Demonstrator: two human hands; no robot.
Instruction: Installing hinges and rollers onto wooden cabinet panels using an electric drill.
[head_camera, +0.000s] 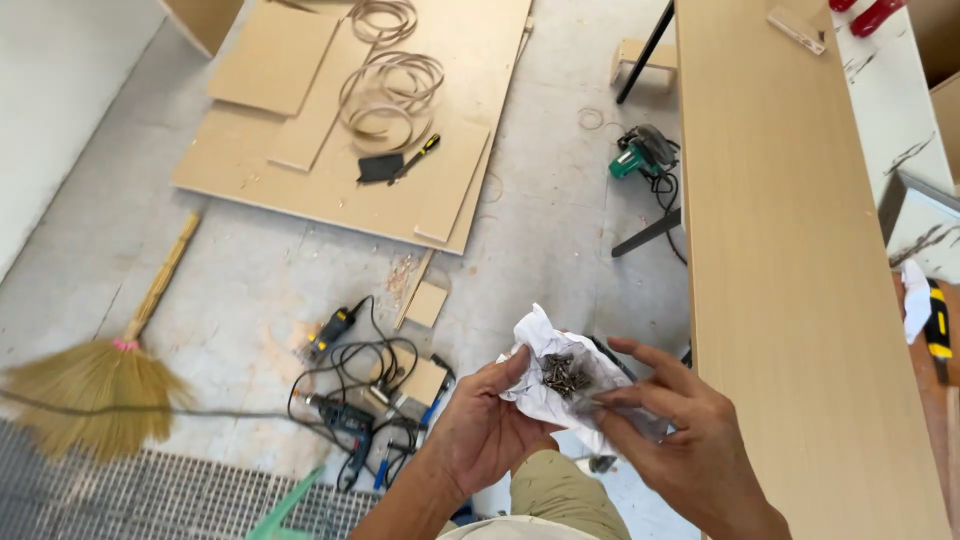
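White crumpled paper sits cupped in the left hand, fingers curled under it and thumb pressed on its near edge, and a small heap of dark screws lies in the hollow of the paper; the right hand comes in from the other side with thumb and forefinger drawn together at the edge of the heap, pinching either the paper's rim or a screw, which of the two I cannot tell. Taking the paper as the landmark: just right of it runs a long pale board, its edge close to the right hand; below and left of it on the concrete floor lies a tangle of black cord with a drill and other power tools; far left of it is a straw broom; well above it lie sheets of fibreboard with coils of edge banding, and above right a green circular saw. The step in hand looks like picking a screw out of the packet. As a judgement, the next move calls for a fine pinch on a single screw while the left hand keeps the paper level, since a tilt would spill the heap onto the floor
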